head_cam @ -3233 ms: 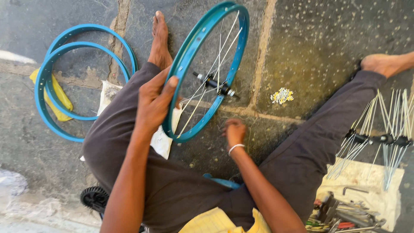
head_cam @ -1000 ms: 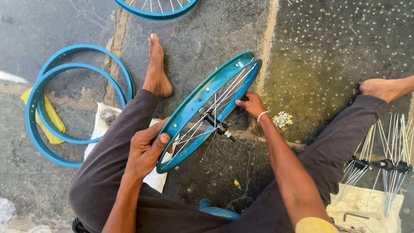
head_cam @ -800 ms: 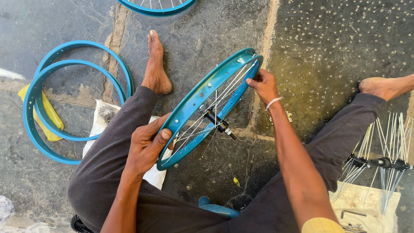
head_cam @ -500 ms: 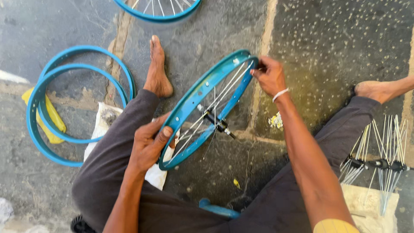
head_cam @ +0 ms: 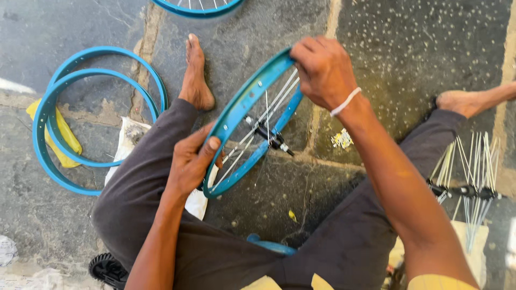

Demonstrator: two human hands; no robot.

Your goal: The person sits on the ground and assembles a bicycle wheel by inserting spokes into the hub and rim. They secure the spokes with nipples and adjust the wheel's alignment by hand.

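The person sits on the stone floor with a blue spoked wheel rim (head_cam: 244, 110) stood on edge between the knees, the left hand (head_cam: 191, 161) wrapped round its near lower curve, thumb on the outer face, and the right hand (head_cam: 325, 70) closed over its far top edge. It looks light and stiff at the metal hoop but delicate inside, where thin spokes (head_cam: 269, 110) run to the hub (head_cam: 269, 134) below the right hand, so the rim itself seems the safe place to grip. Two bare blue rims (head_cam: 91, 115) lie flat well beyond the left hand.
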